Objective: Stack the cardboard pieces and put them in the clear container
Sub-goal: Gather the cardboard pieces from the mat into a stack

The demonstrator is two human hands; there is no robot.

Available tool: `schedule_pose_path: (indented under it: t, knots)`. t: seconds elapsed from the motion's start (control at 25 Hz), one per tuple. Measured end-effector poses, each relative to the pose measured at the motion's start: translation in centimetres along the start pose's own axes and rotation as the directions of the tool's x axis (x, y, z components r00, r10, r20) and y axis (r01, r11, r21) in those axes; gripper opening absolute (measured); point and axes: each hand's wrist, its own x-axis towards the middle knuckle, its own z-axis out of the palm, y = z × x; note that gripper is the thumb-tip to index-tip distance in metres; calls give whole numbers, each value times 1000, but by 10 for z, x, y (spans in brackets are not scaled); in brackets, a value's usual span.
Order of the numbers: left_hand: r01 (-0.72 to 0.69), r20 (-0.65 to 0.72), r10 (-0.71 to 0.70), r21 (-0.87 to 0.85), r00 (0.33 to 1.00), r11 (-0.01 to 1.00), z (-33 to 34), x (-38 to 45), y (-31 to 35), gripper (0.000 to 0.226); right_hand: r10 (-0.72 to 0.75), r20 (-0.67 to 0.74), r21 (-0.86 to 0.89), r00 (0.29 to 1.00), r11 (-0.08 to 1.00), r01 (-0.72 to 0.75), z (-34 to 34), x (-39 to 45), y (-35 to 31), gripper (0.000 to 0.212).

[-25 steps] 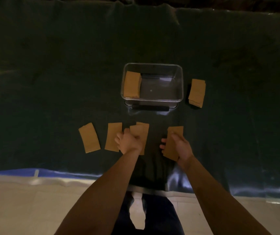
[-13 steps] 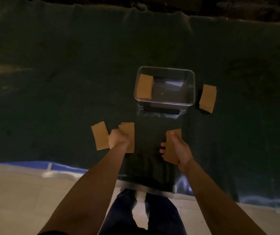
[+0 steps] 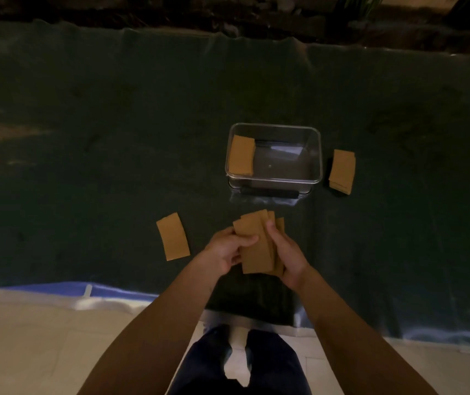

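Dark cloth covers table, broad bare stretch at left and far side. Clear container centre, one cardboard stack inside against left wall. Second stack just beside container's right wall. Left hand and right hand clamp fanned cardboard pieces near front edge. Single piece flat at left, apart.

Matt brown cardboard pieces; glossy clear plastic container; dull dark green cloth over a shiny blue sheet.
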Motion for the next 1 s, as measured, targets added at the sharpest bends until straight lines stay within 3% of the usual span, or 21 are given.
schedule_pose_path:
  t: [0.12, 0.24, 0.32, 0.4, 0.44, 0.52, 0.6, 0.72, 0.84, 1.0]
  knots:
    - [-68, -76, 66, -18, 995, 998, 11, -7, -5, 36, 6, 87, 70, 996, 997, -12, 12, -3, 1, 42]
    - [-168, -170, 186, 117, 968, 979, 13, -10, -12, 31, 26, 103, 186, 994, 982, -45, 18, -4, 1, 29]
    - [-234, -174, 302, 328, 937, 915, 11, -13, -13, 43, 41, 115, 198, 993, 978, -64, 21, -5, 1, 33]
    - [-246, -164, 398, 562, 902, 790, 3, -15, -8, 79, 48, 124, 174, 991, 982, -69, 22, -8, 0, 35]
    - [-259, -122, 394, 574, 911, 777, -2, -16, -4, 99, 47, 122, 149, 991, 987, -65, 24, -10, -1, 36]
    - [-262, 26, 268, 319, 963, 911, -11, -19, 8, 109, -8, 100, -3, 995, 1000, 8, 30, -13, -3, 36]
    - [-182, 155, 164, 110, 974, 977, -11, -23, 14, 91, -117, 59, -279, 991, 952, 129, 39, -15, -4, 34]
    - [-293, 98, 278, 232, 956, 927, -2, -22, 13, 59, -219, 76, -463, 973, 856, 229, 55, -19, -4, 45]
    - [-380, 30, 384, 233, 923, 895, -1, -20, 10, 39, -209, 115, -417, 971, 877, 238, 61, -26, -6, 51]
    - [-415, 13, 422, 210, 906, 885, -13, -22, 11, 30, 1, 187, -265, 982, 963, 50, 60, -33, -11, 49]
